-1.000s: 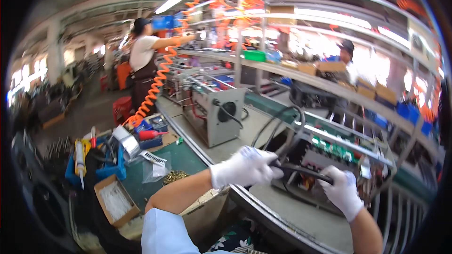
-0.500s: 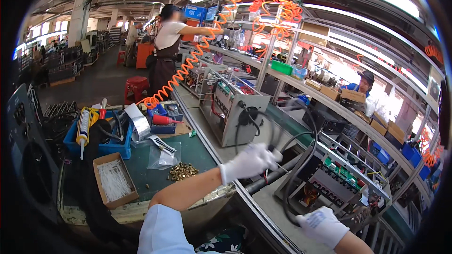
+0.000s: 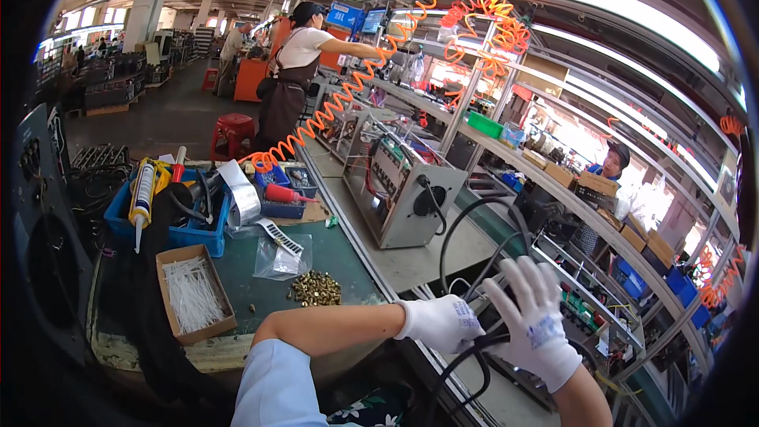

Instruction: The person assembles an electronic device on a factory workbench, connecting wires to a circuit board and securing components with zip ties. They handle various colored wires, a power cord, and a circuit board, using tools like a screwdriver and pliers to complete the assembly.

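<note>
Both my hands wear white work gloves. My left hand (image 3: 444, 324) is closed around a thick black cable (image 3: 452, 231), which rises in a wide loop above it and hangs in bends below. My right hand (image 3: 536, 324) is raised just right of it, fingers spread, the palm side close to the cable. Behind the right hand, partly hidden, lies a metal chassis with green connectors (image 3: 581, 310). Farther off stands a grey metal case (image 3: 417, 209) with circuit boards inside and a black cable at its end panel.
On the green bench at left are a box of white cable ties (image 3: 194, 296), a pile of brass fasteners (image 3: 315, 289), a plastic bag (image 3: 283, 257) and a blue bin (image 3: 213, 236) with a sealant tube (image 3: 142, 198). An orange coiled hose (image 3: 336, 104) hangs ahead. Co-workers stand beyond.
My left hand has moved down and nearer with the cable. My right hand has risen leftward beside it and its fingers have spread. The view has shifted slightly.
</note>
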The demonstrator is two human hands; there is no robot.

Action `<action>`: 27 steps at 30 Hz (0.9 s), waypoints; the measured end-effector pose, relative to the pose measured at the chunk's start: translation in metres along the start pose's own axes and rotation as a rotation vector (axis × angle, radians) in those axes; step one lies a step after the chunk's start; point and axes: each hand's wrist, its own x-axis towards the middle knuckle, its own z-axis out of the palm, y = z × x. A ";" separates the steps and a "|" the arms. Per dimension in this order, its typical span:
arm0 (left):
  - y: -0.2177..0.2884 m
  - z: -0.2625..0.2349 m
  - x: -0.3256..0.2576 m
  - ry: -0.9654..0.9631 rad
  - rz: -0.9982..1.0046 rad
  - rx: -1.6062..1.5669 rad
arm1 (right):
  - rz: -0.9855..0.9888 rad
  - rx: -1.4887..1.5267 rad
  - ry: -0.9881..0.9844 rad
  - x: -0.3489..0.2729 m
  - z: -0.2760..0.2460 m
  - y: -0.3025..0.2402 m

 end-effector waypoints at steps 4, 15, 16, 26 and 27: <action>0.002 0.000 0.002 0.068 0.056 -0.046 | 0.169 0.167 -0.572 -0.006 0.010 0.006; -0.003 -0.016 0.001 0.223 -0.080 -0.414 | 0.868 1.692 -0.492 -0.058 0.039 -0.017; 0.001 -0.021 -0.003 0.239 -0.094 -0.464 | 0.892 1.743 -0.433 -0.054 0.032 -0.028; 0.038 -0.018 0.019 0.348 0.002 0.306 | 0.994 1.576 -0.254 -0.065 -0.023 -0.028; 0.031 -0.012 0.031 0.319 0.028 0.299 | 0.996 1.591 -0.314 -0.078 -0.015 -0.018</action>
